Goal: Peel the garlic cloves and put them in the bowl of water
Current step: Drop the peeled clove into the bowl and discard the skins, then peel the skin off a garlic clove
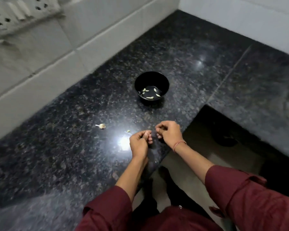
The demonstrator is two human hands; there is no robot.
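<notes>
Black speckled stone counter [57,155] fills most of what I see. The left hand [139,143] is low, near the counter's front edge. Its fingers curl round a small pinkish garlic clove [147,133], held up at the fingertips. The right hand [169,133] is just beside it, with a little gap between them. Its fingers curl in too, but I cannot tell if they pinch anything. A thin red thread band [179,145] goes round that wrist.

Farther back, well apart from both hands, sits the round black bowl of water [150,79], with pale peeled cloves [150,97] in it. A papery unpeeled clove [101,126] lies to the left of the hands. A tiny pale bit [128,131] lies near the left hand.
</notes>
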